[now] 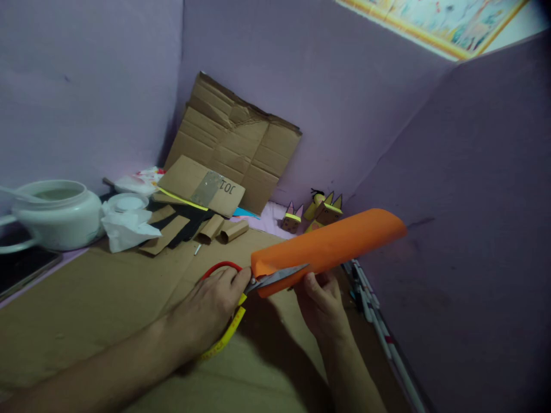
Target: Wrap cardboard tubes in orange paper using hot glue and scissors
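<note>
I'm gripping red-handled scissors (pixel 282 277) with my left hand (pixel 217 303), blade against rolled orange paper (pixel 333 241); right hand (pixel 323 303) is holding its underside.

To me, standing here, this looks like a corner of someone's home used for paper crafts. The homely part is the plain lilac walls (pixel 318 63), the brightly patterned, yellow-edged panel (pixel 447 20) at the upper right of the frame, and the rounded white pot (pixel 71 221) at the left. The craft shows in the cardboard sheet (pixel 112 310) spread as a work surface, the flattened carton (pixel 235 137) leaning at upper centre, short cardboard tubes (pixel 235 230), little figures (pixel 292 221) with pointed ears right of centre, and scissors (pixel 279 277) against rolled orange paper (pixel 336 244).
</note>
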Tool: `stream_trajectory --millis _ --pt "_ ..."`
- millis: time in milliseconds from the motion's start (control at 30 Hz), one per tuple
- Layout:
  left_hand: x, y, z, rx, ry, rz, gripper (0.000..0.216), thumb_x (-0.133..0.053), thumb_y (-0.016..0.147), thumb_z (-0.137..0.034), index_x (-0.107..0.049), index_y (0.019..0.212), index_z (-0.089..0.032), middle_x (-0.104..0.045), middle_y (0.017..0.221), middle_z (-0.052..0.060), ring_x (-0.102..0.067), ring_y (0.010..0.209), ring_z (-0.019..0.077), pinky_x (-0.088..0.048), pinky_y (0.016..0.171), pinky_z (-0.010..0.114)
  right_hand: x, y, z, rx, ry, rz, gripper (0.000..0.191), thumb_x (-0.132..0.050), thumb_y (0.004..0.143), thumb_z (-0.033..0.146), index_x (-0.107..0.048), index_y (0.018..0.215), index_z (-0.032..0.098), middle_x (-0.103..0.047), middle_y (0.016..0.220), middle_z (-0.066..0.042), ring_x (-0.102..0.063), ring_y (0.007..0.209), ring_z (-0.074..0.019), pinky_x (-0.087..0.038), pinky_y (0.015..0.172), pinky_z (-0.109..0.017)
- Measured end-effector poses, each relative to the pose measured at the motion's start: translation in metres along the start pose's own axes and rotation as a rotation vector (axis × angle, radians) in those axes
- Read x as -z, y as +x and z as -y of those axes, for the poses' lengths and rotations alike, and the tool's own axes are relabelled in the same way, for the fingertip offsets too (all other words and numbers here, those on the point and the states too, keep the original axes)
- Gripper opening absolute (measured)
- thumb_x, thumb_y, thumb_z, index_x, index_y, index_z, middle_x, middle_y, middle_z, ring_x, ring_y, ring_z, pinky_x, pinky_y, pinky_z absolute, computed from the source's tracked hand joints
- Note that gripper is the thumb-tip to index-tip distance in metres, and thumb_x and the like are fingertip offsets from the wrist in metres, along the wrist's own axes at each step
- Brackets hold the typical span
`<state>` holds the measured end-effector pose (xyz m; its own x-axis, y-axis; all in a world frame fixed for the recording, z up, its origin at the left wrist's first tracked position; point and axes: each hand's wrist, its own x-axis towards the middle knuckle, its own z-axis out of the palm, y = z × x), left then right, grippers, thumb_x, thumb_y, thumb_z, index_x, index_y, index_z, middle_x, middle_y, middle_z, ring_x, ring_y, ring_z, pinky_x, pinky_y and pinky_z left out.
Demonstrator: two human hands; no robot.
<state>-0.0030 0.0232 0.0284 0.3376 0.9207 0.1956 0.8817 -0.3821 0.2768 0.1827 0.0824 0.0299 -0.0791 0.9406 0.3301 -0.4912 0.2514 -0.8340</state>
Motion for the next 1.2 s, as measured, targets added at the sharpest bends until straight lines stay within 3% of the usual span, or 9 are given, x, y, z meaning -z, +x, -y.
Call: stream_trajectory --millis 367,633,767,867,1033,1200 --pt "0.000 -0.002 0.000 -0.026 0.017 -0.040 0.044 -0.035 0.072 0.002 -0.045 0.111 -0.015 -0.053 0.078 0.006 -0.056 0.077 0.0235 -0.048 0.068 0.036 0.003 -0.001 -0.001 -0.004 0.029 0.047 0.025 -0.074 0.072 0.028 -0.070 0.096 0.023 -0.074 0.092 -0.001 -0.067 0.085 -0.0183 -0.054 0.078 -0.029" --pt "-0.007 0.000 0.003 -0.059 -0.080 -0.043 0.049 -0.034 0.076 0.001 -0.035 0.122 -0.016 -0.054 0.104 0.011 -0.054 0.095 0.0230 -0.049 0.080 0.038 0.002 0.000 0.001 -0.012 -0.017 0.053 0.026 -0.077 0.067 0.029 -0.072 0.091 0.021 -0.074 0.087 -0.003 -0.067 0.086 -0.0203 -0.051 0.081 -0.030" --pt "-0.012 0.000 0.005 -0.056 -0.036 -0.080 0.051 -0.032 0.076 0.003 -0.037 0.124 -0.012 -0.054 0.105 0.013 -0.055 0.094 0.0234 -0.050 0.079 0.038 0.003 0.000 0.000 -0.018 -0.019 0.045 0.025 -0.080 0.064 0.029 -0.072 0.087 0.023 -0.073 0.084 -0.001 -0.067 0.084 -0.0194 -0.051 0.081 -0.030" --pt "-0.012 0.000 0.005 -0.067 0.040 -0.112 0.048 -0.029 0.076 0.005 -0.042 0.119 -0.008 -0.055 0.098 0.014 -0.057 0.087 0.0244 -0.051 0.074 0.038 0.004 0.000 -0.002 -0.010 -0.005 0.023 0.024 -0.081 0.062 0.028 -0.072 0.083 0.025 -0.073 0.083 0.000 -0.066 0.080 -0.0182 -0.051 0.082 -0.032" --pt "-0.010 -0.002 0.004 -0.101 0.090 -0.169 0.046 -0.033 0.074 0.005 -0.048 0.114 -0.011 -0.054 0.093 0.012 -0.057 0.083 0.0249 -0.052 0.069 0.039 0.001 -0.001 -0.002 -0.023 -0.062 0.061 0.019 -0.080 0.063 0.031 -0.072 0.078 0.023 -0.071 0.071 0.000 -0.066 0.074 -0.0193 -0.052 0.080 -0.033" --pt "-0.008 -0.003 0.004 -0.119 0.113 -0.217 0.034 -0.034 0.073 0.004 -0.057 0.092 -0.012 -0.054 0.089 0.013 -0.058 0.080 0.0256 -0.053 0.064 0.038 -0.002 -0.003 -0.003 -0.044 -0.081 0.133 0.020 -0.078 0.066 0.031 -0.072 0.083 0.025 -0.075 0.087 -0.003 -0.068 0.085 -0.0225 -0.051 0.083 -0.036"
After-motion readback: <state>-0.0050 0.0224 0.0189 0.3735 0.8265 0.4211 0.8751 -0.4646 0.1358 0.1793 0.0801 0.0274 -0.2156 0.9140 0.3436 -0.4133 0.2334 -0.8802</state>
